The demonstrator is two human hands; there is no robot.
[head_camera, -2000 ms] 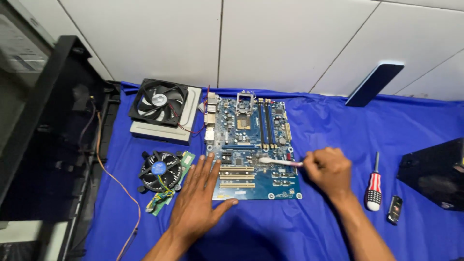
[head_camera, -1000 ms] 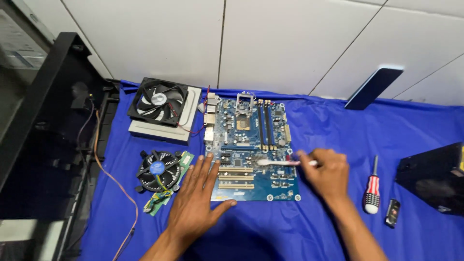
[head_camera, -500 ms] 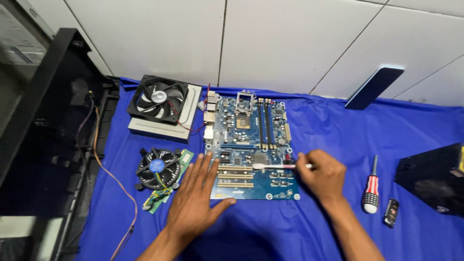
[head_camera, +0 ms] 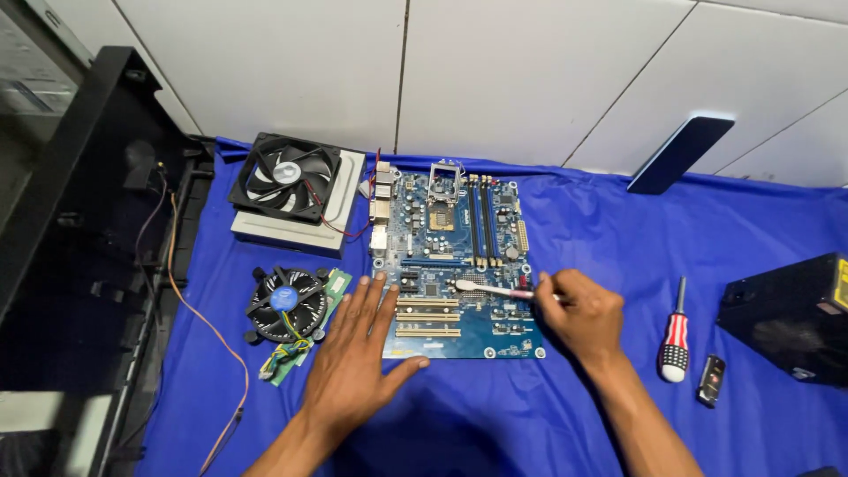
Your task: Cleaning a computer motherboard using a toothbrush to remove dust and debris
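Note:
A blue motherboard (head_camera: 459, 238) lies flat on a blue cloth (head_camera: 565, 397). My left hand (head_camera: 358, 358) rests palm down, fingers spread, on the board's lower left corner. My right hand (head_camera: 579, 314) sits at the board's right edge and grips a small brush with a pink handle (head_camera: 495, 290). The brush's white head touches the board near its middle, just above the yellow expansion slots (head_camera: 427, 316).
A black case fan on a grey box (head_camera: 287, 187) and a round cooler fan (head_camera: 284, 303) over a green memory stick lie to the left. A red-handled screwdriver (head_camera: 676, 334), a small black device (head_camera: 710, 380) and a black box (head_camera: 791, 318) lie right. A black computer case (head_camera: 79, 247) stands at far left.
The brush head has slid a little to the left across the board. My left hand has stayed flat on the lower left corner.

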